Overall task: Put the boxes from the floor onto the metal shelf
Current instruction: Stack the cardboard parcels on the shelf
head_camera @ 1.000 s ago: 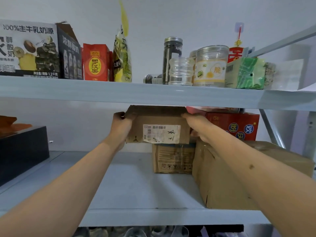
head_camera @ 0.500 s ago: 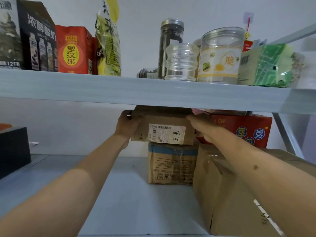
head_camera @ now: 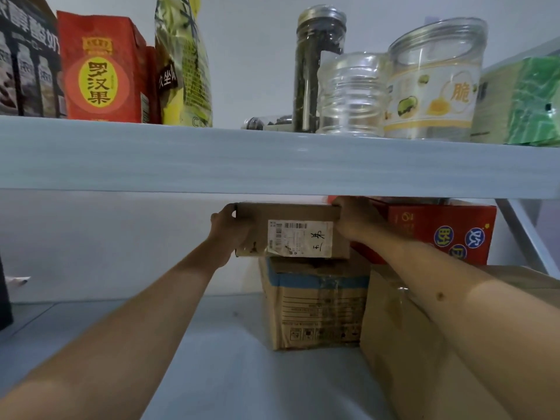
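A small brown cardboard box (head_camera: 291, 230) with a white shipping label is held at both ends, just under the upper shelf board. My left hand (head_camera: 230, 230) grips its left end and my right hand (head_camera: 354, 219) grips its right end. The box rests on or just above a taped carton with a blue stripe (head_camera: 315, 307) that stands on the lower metal shelf (head_camera: 212, 344). A large brown carton (head_camera: 403, 338) stands to the right, with a red box (head_camera: 439, 231) on top of it.
The upper shelf board (head_camera: 272, 162) carries a red carton (head_camera: 100, 68), a yellow-green bag (head_camera: 185, 62), a dark jar (head_camera: 318, 71), clear jars (head_camera: 436, 80) and a green pack (head_camera: 527, 101). A black box edge (head_camera: 4, 298) shows at far left. Bare shelf lies left of the cartons.
The view has moved closer and lower under the upper shelf. Both hands have carried the small box further back, over the blue-striped carton.
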